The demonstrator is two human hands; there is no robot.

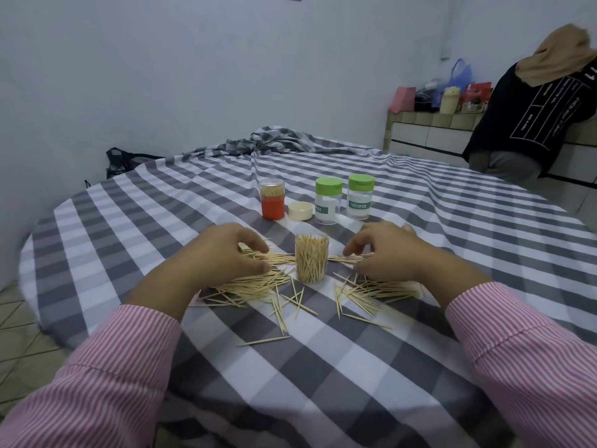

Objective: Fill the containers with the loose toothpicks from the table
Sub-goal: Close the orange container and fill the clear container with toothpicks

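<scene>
The toothpicks (258, 287) lie loose on the tabletop (323, 367) in two heaps, one under and just nearer than each hand, with strays between the heaps and toward the person. An open clear jar (312, 261) stands upright between the hands, already packed with picks standing on end.

The left hand (223, 253) curls its fingers round a small bundle of picks whose points stick out toward the jar. The right hand (391, 250) does likewise, its fingers bent over a bundle aimed at the jar from the other side. Neither hand touches the jar.

To do this step well, each bundle probably wants squaring first: tap the ends level on the cloth so the picks lie parallel, then tip them upright and feed them in. The jar looks close to full, so only a thin bundle is likely to fit, and a sideways shove could topple it since neither hand steadies it. Emptying one hand to hold the jar would be safer.

Beyond the hands, a lidded orange jar (273, 199) beyond the left hand shows picks through its clear top. A cream cap (301, 211) lies beside it, upturned; it may belong to the open jar. Two green-capped jars (344, 199) stand beyond the right hand, both shut; their contents cannot be told behind the labels.
</scene>
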